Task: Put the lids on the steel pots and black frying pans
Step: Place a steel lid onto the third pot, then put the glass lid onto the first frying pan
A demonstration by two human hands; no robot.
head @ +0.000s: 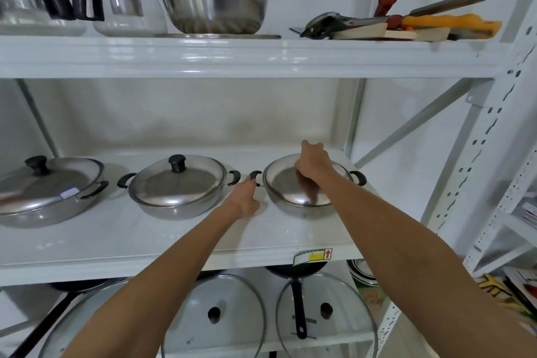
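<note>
Setting the steel lid [302,183] on the right steel pot [302,209], right hand [312,161] closed on its knob, left hand [245,196] pinching the pot handle [255,175]; next needing letting go, then reaching for glass lids [325,314] below

You are wearing no sleeves, gloves, rings or watch: your left hand [243,200] and right hand [313,162] are showing bare.

Right hand [312,161] presses lid [302,183] onto right pot [299,209]; left hand [245,196] grasps its handle [255,176].

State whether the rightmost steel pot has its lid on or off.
On. The lid covers the pot, with the right hand over its knob.
</note>
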